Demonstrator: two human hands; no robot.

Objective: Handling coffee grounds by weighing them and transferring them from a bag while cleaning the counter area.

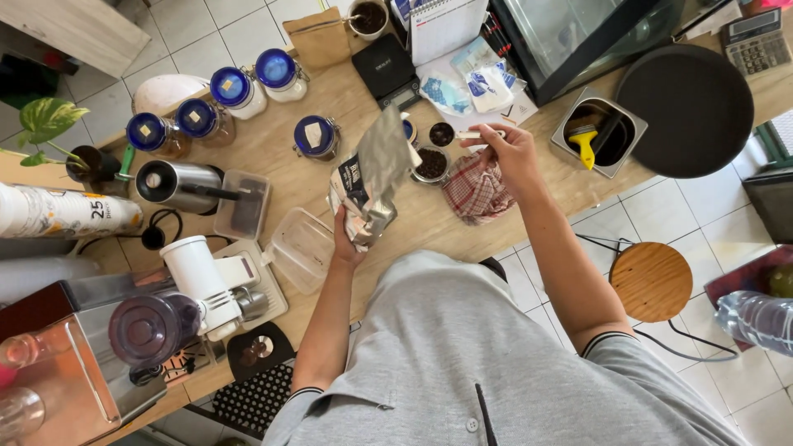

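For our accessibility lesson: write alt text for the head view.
Seen from above, a left hand holds a foil bag over a wooden counter while the right hand holds a small white scoop above a tin of coffee beans.

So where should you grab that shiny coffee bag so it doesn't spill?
Probably low on the silver bag, around its crumpled bottom, coming from underneath as the left hand does. The bag stands upright with its open top up, so a low grip likely keeps it steady and the mouth free.
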